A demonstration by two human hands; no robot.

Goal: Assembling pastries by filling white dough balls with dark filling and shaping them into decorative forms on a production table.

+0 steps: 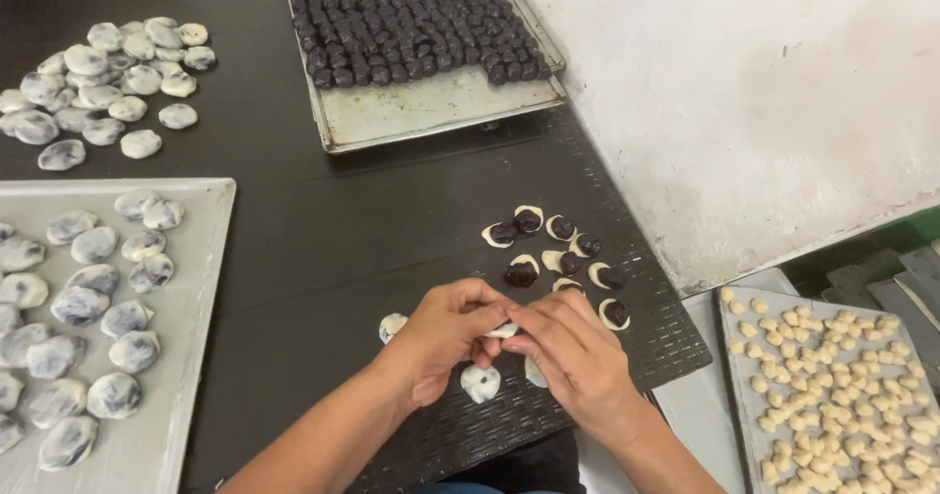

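we are closing a dough piece (502,330) around its dark filling, held just above the black mat (587,396). our left hand (446,337) and right hand (573,352) meet, fingertips pinching its edges together. next we judge it wants sealing, then setting beside the wrapped ball (480,382); open pieces (558,249) wait nearby.

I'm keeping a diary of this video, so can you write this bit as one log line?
left hand + right hand: pinching small white dough piece | nearby: dough discs topped with dark filling balls | surface: black woven mat
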